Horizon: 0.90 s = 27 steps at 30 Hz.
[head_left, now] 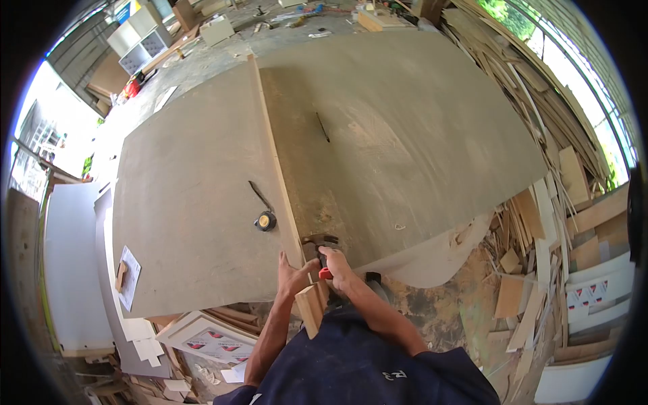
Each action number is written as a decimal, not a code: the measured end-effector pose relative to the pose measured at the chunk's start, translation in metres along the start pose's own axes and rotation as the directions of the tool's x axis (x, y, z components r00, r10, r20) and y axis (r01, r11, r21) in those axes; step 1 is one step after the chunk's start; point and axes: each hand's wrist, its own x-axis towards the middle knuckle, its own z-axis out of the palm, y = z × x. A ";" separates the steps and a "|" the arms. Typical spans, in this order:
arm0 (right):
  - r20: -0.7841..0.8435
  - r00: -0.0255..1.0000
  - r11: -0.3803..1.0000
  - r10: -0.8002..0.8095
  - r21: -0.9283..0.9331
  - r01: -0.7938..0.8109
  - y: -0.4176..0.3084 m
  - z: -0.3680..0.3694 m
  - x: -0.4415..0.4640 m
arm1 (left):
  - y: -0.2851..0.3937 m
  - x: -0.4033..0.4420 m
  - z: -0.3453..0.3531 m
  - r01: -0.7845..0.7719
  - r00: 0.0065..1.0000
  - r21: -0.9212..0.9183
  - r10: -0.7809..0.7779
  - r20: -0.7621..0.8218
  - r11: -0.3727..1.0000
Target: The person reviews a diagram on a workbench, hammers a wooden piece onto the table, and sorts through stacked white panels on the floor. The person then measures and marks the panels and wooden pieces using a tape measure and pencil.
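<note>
From the head view, both forearms reach forward; the right hand point(335, 266) grips one hammer point(320, 239) with a red-marked handle, and the left hand point(293, 277) clasps the near end of one long, straight wooden strip point(275, 152). The strip crosses a broad, smooth, dusty sheet point(196, 148), with one round tape measure point(266, 221) and two thin, dark sticks lying on either side.

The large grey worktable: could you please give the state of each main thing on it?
Black-headed claw hammer: gripped in right hand.
Long narrow wooden board: across table, held by left hand.
Black-and-yellow tape measure: resting.
Thin black stick: lying flat.
White sheet: under small wooden piece.
</note>
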 end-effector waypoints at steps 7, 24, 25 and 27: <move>-0.146 0.973 0.982 -0.177 -0.091 0.165 0.013 0.002 0.034 | 0.018 -0.012 -0.008 0.167 0.985 -0.253 -0.153 0.076 0.953; 0.054 0.954 0.953 -0.295 0.091 0.290 -0.078 0.082 0.057 | -0.008 -0.158 -0.026 0.294 0.955 -0.309 -0.268 0.126 0.904; 0.024 0.952 0.951 -0.304 0.073 0.302 -0.081 0.077 0.063 | -0.006 -0.160 -0.026 0.294 0.956 -0.307 -0.269 0.120 0.905; -0.004 0.948 0.946 -0.319 0.055 0.319 -0.082 0.075 0.066 | 0.001 -0.160 -0.025 0.223 0.974 -0.174 -0.212 0.081 0.959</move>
